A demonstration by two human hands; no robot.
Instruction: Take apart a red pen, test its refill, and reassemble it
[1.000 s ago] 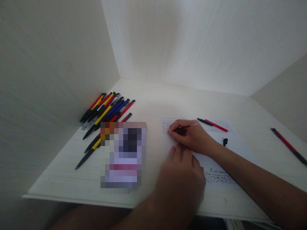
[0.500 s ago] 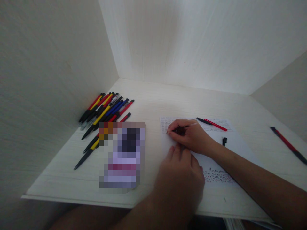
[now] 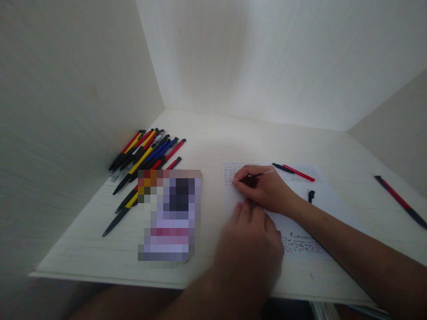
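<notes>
My right hand (image 3: 262, 184) is closed in a writing pinch around a thin pen refill (image 3: 250, 178), dark toward the tip and pale at its upper end. The tip touches a sheet of paper (image 3: 287, 218) at the end of several rows of handwriting. Just below, my left hand (image 3: 251, 240) lies on the sheet with its fingers stretched out and a little apart, holding nothing. Past my right hand, a red pen barrel (image 3: 302, 174) and a black pen grip (image 3: 283, 168) lie on the paper. A small black pen part (image 3: 311, 195) is beside my right forearm.
Several pens (image 3: 143, 158) in red, yellow, blue and black are piled at the left. A pixelated item (image 3: 173, 222) lies between them and the paper. One red and black pen (image 3: 400, 202) is at the far right. Pale panels enclose the desk (image 3: 83, 258).
The refill's tip has shifted very slightly to the right along the written row. My left hand stays in place, and the view has moved a touch.
</notes>
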